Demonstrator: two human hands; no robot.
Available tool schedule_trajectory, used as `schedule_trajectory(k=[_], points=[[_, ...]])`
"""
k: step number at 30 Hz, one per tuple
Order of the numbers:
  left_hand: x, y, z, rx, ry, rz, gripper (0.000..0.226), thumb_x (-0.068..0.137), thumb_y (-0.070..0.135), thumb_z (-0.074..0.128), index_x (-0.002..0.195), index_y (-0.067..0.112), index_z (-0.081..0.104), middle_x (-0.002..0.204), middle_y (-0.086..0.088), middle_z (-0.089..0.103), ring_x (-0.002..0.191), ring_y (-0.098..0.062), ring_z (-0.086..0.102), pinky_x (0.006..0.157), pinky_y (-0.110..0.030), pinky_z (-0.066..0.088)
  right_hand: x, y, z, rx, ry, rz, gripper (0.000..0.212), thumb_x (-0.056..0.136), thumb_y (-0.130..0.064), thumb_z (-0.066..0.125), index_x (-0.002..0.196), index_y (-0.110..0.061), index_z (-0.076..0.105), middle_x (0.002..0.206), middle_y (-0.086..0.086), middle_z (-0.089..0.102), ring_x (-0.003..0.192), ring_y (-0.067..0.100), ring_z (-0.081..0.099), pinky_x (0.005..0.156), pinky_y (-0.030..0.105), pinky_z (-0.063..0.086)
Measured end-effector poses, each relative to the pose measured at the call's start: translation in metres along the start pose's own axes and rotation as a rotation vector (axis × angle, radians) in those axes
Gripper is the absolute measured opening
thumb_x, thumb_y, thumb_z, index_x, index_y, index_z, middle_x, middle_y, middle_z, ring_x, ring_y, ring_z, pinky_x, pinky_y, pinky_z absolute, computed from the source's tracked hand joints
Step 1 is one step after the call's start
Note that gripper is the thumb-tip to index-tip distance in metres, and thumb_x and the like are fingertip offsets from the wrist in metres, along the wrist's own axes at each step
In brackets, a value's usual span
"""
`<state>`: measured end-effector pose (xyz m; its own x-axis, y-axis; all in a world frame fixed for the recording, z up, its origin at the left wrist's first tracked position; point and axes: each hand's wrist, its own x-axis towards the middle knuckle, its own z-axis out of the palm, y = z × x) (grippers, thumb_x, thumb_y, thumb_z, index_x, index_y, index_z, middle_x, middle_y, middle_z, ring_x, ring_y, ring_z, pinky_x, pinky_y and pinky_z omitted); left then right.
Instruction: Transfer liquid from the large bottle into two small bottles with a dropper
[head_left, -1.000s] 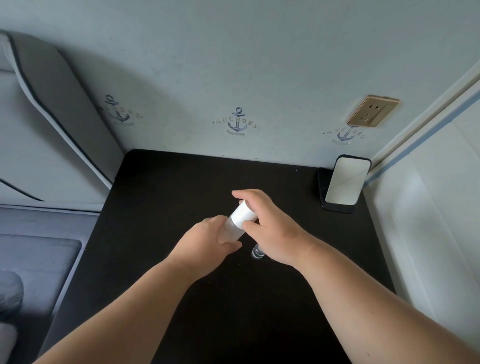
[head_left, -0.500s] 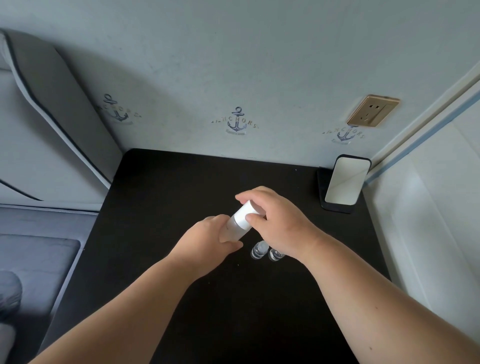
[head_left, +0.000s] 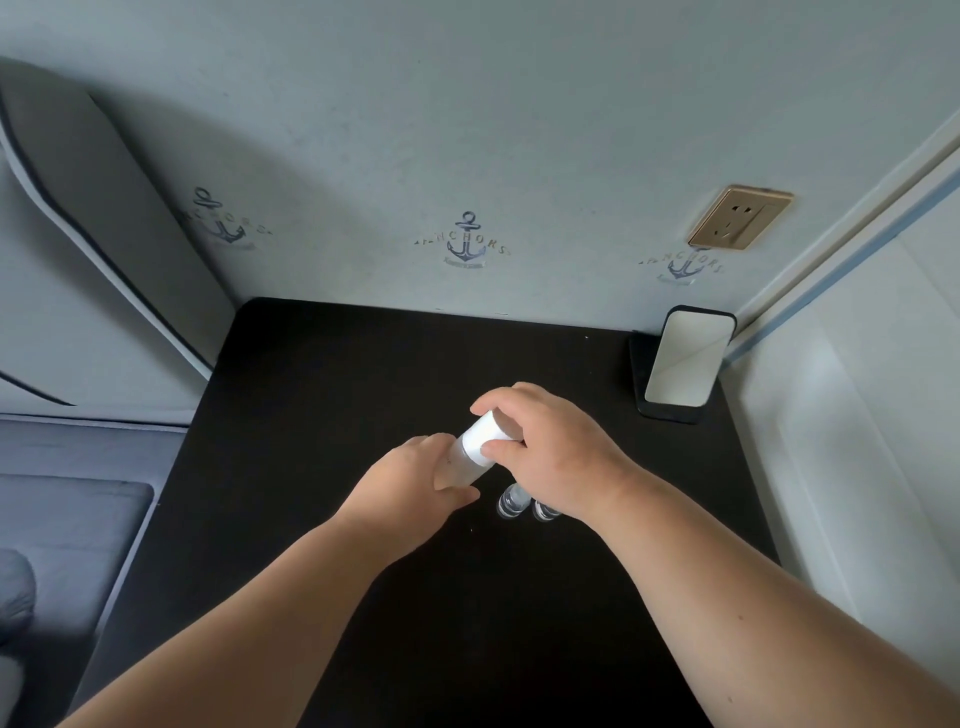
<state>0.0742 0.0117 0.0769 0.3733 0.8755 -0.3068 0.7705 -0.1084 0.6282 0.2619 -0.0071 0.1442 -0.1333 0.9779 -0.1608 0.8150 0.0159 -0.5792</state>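
Note:
The large frosted bottle (head_left: 460, 457) leans away from me above the black table (head_left: 322, 395). My left hand (head_left: 410, 478) grips its body from the left. My right hand (head_left: 545, 447) pinches its white cap (head_left: 480, 435) between thumb and fingers. Two small clear bottles stand side by side on the table just under my right hand: the left one (head_left: 511, 503) and the right one (head_left: 545, 512), its upper part hidden by my hand. No dropper is in view.
A phone (head_left: 685, 358) leans on a dark stand at the table's back right corner. The wall with a socket (head_left: 737, 218) lies behind, a white panel (head_left: 852, 447) to the right, and a grey cushion (head_left: 88, 192) to the left.
My right hand has shifted slightly back and right round the cap, uncovering both small bottles. The large bottle stays tilted in my left hand.

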Motion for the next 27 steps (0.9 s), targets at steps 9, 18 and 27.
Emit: schedule_trajectory(k=[9,18,27], points=[[0.015,-0.013,0.012,-0.152,0.04,-0.02,0.04,0.084,0.042,0.075,0.112,0.047,0.047,0.101,0.025,0.055,0.092,0.0,0.053,0.071,-0.015,0.037,-0.018,0.016,0.007,0.21,0.185,0.089,0.041,0.093,-0.035,0.07,0.132,-0.029,0.06,0.121,-0.018,0.057,0.088,-0.002,0.063,0.073,0.013,0.047],[0.019,-0.02,0.028,-0.272,0.012,-0.106,0.019,0.086,0.037,0.071,0.098,0.037,0.056,0.097,0.013,0.065,0.094,-0.007,0.062,0.081,-0.028,0.05,-0.058,0.051,0.019,0.386,0.365,0.295,0.025,0.095,-0.01,0.067,0.111,-0.029,0.069,0.098,-0.012,0.067,0.083,0.009,0.067,0.073,0.013,0.051],[0.013,-0.017,0.026,-0.276,-0.001,-0.177,0.023,0.087,0.041,0.066,0.108,0.037,0.056,0.106,0.018,0.066,0.102,-0.007,0.062,0.079,-0.024,0.05,-0.081,0.064,0.025,0.546,0.385,0.411,0.025,0.095,-0.008,0.064,0.105,-0.029,0.069,0.093,-0.01,0.07,0.082,0.008,0.071,0.079,0.024,0.056]])
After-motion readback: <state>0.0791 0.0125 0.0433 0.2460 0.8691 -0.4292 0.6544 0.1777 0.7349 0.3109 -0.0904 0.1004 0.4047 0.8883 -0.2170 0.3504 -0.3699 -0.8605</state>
